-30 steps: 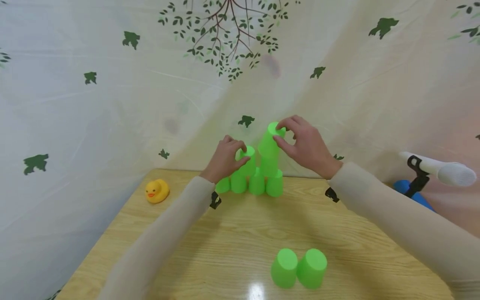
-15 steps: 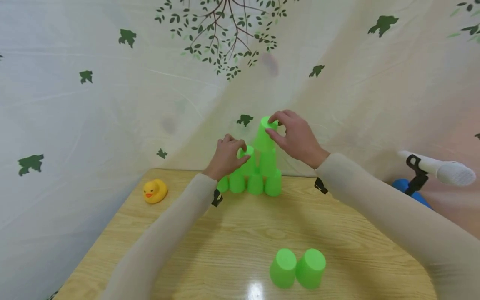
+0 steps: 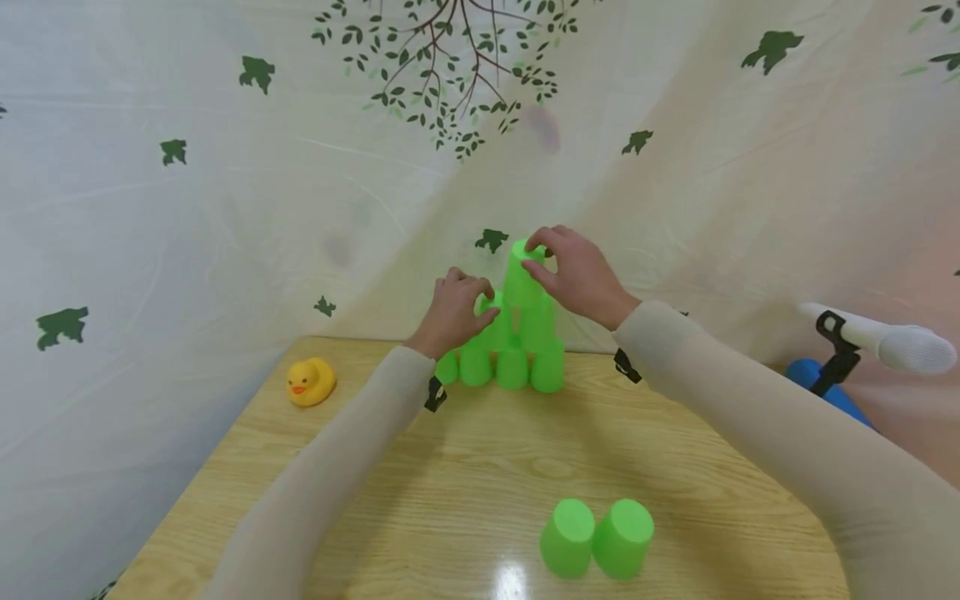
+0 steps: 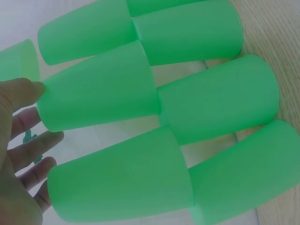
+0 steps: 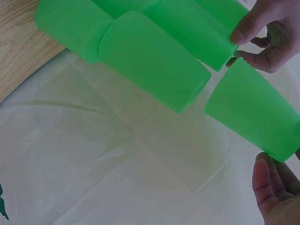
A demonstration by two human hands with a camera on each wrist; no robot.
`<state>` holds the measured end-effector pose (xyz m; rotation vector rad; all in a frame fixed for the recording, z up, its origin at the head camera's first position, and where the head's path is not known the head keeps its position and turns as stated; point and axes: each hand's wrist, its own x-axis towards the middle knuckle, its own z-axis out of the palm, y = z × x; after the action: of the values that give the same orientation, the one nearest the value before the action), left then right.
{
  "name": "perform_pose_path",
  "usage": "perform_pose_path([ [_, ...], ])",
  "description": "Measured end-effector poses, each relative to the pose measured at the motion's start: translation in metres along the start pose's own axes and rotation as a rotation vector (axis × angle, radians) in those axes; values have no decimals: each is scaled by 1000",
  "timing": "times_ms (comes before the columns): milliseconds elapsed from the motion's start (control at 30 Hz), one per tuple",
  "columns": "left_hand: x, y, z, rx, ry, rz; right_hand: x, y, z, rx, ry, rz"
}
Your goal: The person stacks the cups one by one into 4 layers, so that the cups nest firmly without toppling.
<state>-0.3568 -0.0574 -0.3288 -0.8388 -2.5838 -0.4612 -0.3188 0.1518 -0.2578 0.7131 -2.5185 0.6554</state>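
In the head view, several bright green plastic cups stand upside down in a stacked wall at the back of the table, with a bottom row (image 3: 512,369) and a second row (image 3: 537,327) on it. My right hand (image 3: 581,273) pinches another upside-down cup (image 3: 521,282) by its base, over the second row. In the right wrist view a small gap shows between this held cup (image 5: 255,112) and the second-row cups (image 5: 157,61). My left hand (image 3: 452,315) pinches the top of a second-row cup (image 4: 96,89), thumb on its edge.
Two more upside-down green cups (image 3: 567,537) (image 3: 623,538) stand side by side near the front of the wooden table (image 3: 420,500). A yellow rubber duck (image 3: 311,382) sits at the back left. To the right are a white microphone-like object (image 3: 885,337) and something blue (image 3: 828,392).
My right hand has moved left with its cup, from above the right end of the second row to over the space between two second-row cups. The left hand has stayed in place.
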Motion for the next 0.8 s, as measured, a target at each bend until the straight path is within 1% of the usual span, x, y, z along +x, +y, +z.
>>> perform_pose_path([
  [433, -2, -1, -2, -30, 10, 1, 9, 1, 3, 4, -62, 58],
  [600, -1, -1, -3, -29, 6, 3, 14, 3, 6, 7, -87, 91],
  [800, -1, 0, -4, -25, 1, -2, 19, 4, 8, 11, -108, 104],
])
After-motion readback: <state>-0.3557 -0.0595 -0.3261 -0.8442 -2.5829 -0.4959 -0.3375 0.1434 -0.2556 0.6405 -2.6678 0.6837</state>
